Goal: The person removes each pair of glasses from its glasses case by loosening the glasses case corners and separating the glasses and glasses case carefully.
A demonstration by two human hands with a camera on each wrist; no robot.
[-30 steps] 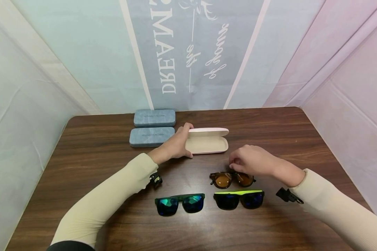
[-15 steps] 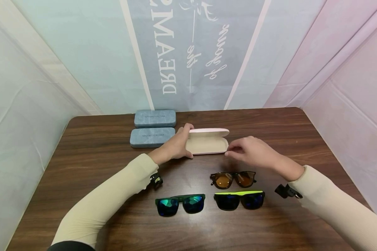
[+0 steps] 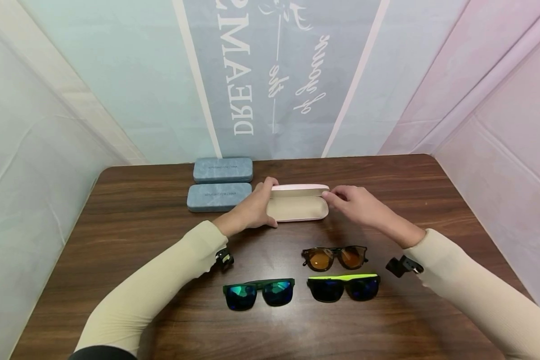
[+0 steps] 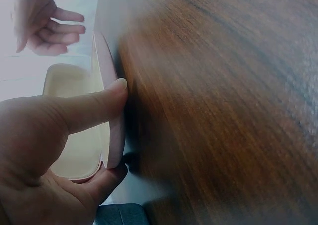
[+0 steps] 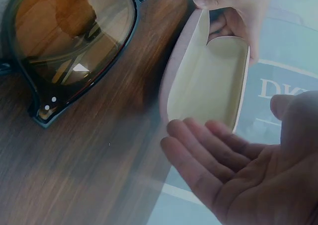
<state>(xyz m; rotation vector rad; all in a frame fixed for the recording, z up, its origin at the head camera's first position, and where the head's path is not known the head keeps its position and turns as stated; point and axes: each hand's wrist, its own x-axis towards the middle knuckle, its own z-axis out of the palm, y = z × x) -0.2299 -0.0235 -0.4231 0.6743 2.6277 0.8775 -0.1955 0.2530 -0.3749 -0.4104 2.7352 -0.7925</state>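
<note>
A pink glasses case (image 3: 297,210) with a cream lining lies open on the table, and nothing is inside it. My left hand (image 3: 253,206) grips its left end, thumb at the front edge and fingers behind; the left wrist view shows the thumb (image 4: 118,86) pressed on the rim. My right hand (image 3: 357,204) is at the right end, fingertips right at the corner of the raised lid (image 3: 299,188). In the right wrist view its fingers (image 5: 213,158) are extended, with the thumb apart. Sunglasses with amber lenses (image 3: 320,260) lie in front of the case.
Two blue glasses cases, one at the back (image 3: 222,170) and one nearer (image 3: 216,198), lie closed left of the pink one. Nearer me are sunglasses with green-blue mirrored lenses (image 3: 241,297) and dark sunglasses with a yellow-green top (image 3: 326,290). Fabric hangs behind the table (image 3: 139,215).
My right hand has moved from just behind the amber sunglasses, away from me and slightly left, up to the lid's right corner. My left hand has stayed on the case.
</note>
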